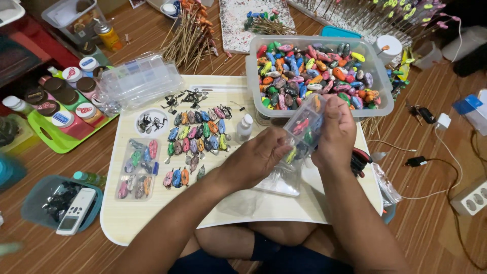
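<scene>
Clear bag of coloured lures sits mid-frame, just below the bin, pinched between both hands. Right hand curls closed on its upper right side; left hand grips its lower left edge, fingers bent. Loose lures lie left on the board.

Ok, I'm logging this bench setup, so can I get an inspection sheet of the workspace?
Surface: pale board on wooden floor.
Job's things: clear packet of coloured lures, held up in both hands; clear bin full of painted lures behind it.
Clutter: rows of lures, small dish, dropper bottle, paint jars on green tray, remote.
Fingers: left hand and right hand grip the packet.
Cables: white lead runs to a socket strip.
Surroundings: bundles of sticks at the far side.
</scene>
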